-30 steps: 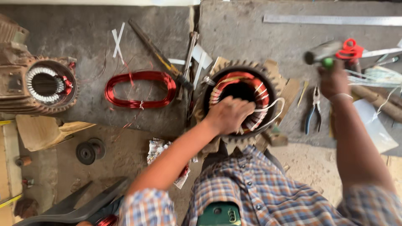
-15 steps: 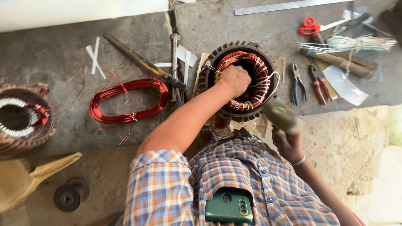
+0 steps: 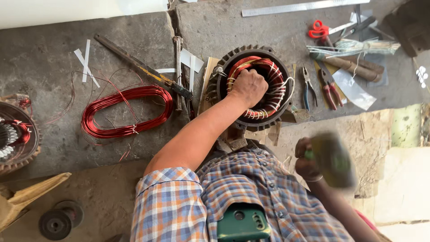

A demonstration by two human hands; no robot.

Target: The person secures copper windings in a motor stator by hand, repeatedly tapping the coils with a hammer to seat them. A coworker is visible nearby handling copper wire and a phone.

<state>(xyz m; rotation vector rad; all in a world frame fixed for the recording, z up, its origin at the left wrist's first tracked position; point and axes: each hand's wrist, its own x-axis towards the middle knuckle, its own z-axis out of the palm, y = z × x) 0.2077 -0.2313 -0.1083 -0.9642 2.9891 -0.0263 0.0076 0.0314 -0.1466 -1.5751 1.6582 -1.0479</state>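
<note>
left hand [image 3: 248,86] fisted in ribbed round stator [image 3: 251,85] | right hand [image 3: 309,159] gripping blurred mallet [image 3: 333,159]

A red wire coil [image 3: 126,111] is lying left of two pliers [image 3: 319,87]; red scissors [image 3: 319,29] are lying beyond, near a metal ruler [image 3: 291,7].

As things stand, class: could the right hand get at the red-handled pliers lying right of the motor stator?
Probably not right away: the right hand is closed on a blurred green-handled tool. The stone slab around the red-handled pliers looks unobstructed, so only the full fingers stand in the way.
</note>
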